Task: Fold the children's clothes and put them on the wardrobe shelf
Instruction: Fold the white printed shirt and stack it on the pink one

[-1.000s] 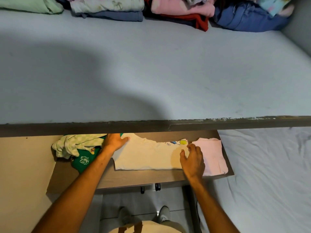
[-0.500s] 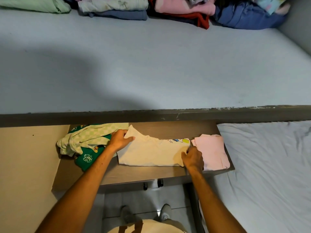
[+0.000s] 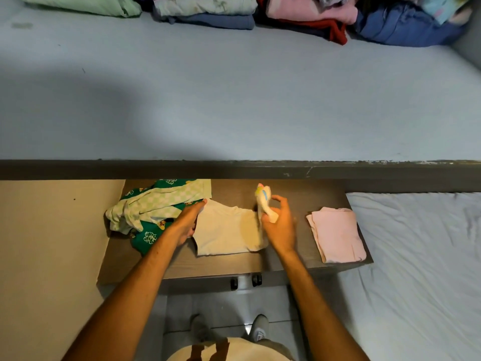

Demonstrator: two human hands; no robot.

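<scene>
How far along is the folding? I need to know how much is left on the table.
Done: a folded pink garment lies on the table, and folded stacks sit on the shelf above. In hand: the right hand lifts one end of the cream shirt while the left hand holds the other. Left: the crumpled green clothes.
</scene>
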